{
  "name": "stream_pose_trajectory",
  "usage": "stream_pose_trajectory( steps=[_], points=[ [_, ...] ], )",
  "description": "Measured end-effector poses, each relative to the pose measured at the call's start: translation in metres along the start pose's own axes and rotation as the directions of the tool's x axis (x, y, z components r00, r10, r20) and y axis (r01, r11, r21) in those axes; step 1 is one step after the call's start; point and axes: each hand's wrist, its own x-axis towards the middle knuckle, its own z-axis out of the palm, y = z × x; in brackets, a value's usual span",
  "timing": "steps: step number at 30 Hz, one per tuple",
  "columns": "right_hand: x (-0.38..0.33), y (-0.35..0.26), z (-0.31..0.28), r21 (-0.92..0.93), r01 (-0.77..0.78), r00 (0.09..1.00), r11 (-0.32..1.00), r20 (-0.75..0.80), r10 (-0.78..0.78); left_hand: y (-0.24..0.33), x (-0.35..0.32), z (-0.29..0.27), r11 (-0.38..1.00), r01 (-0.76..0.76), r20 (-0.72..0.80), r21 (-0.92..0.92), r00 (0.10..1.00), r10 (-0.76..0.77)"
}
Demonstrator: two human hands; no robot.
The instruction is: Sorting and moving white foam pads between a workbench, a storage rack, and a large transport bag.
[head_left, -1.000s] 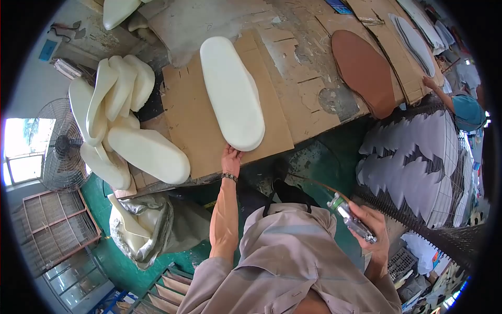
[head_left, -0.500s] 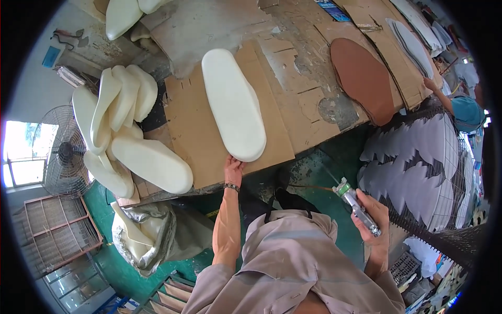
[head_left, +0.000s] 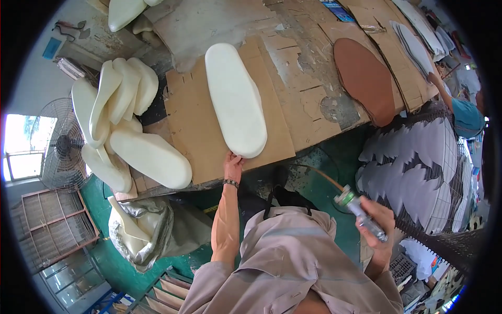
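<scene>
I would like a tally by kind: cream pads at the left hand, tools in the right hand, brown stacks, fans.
Cream pad at left hand: 1
Silver tool in right hand: 1
Brown stack: 1
Fan: 1
Total: 4

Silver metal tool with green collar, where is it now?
Lower right in the head view: the tool is in the person's right hand, right of the beige shirt.

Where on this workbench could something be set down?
Bare, worn surface lies between the white foam sole and the brown insoles; a narrower cardboard strip separates that sole from the piled cream soles, which crowd the left end.
</scene>
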Motion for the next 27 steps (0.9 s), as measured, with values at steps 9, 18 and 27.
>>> stream_pose_trajectory(
  steps=[9, 18, 27],
  points=[
    [-0.014, -0.001, -0.003, -0.131, -0.086, 0.984, 0.988, -0.166, 0.064, -0.001, 0.002, 0.004, 0.999, -0.005, 0.022, 0.042, 1.000, 0.004],
    [-0.025, -0.009, -0.023, -0.053, -0.193, 0.979, 0.980, 0.059, 0.196, 0.007, 0.000, -0.004, 1.000, -0.005, 0.047, 0.001, 0.999, 0.004],
    [0.005, 0.000, 0.018, -0.006, -0.061, 0.994, 0.998, 0.095, 0.061, 0.081, -0.021, 0.087, 0.878, -0.077, 0.046, -0.473, 0.993, 0.112]
  ],
)
